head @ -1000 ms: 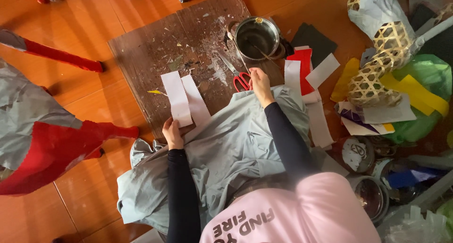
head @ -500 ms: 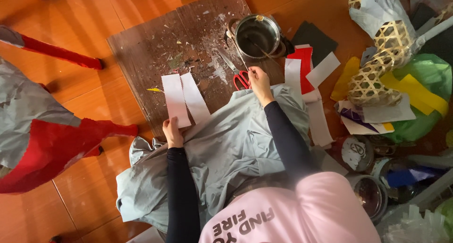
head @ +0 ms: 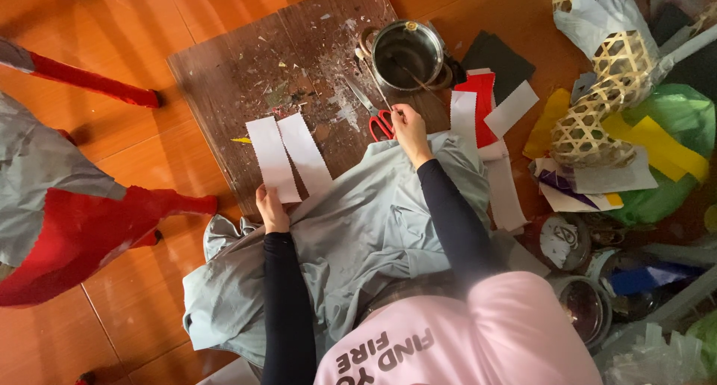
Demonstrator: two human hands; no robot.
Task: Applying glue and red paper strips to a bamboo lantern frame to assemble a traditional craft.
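Note:
My left hand [head: 272, 208] pinches the near end of a white paper strip [head: 270, 157] that lies on a scratched brown board [head: 224, 79]. A second white strip [head: 306, 153] lies beside it, touching it. My right hand [head: 411, 129] reaches onto the board, its fingers curled at the red handles of a pair of scissors [head: 377, 120] whose blades point away from me. A grey cloth [head: 358, 236] covers my lap under both black-sleeved forearms.
A metal pot [head: 407, 53] with a stick in it stands at the board's far right corner. Red, white, black and yellow paper pieces [head: 485, 109] lie to the right, beside a woven bamboo frame [head: 597, 109] and tins [head: 564, 239]. A red and grey paper figure [head: 67, 221] lies to the left.

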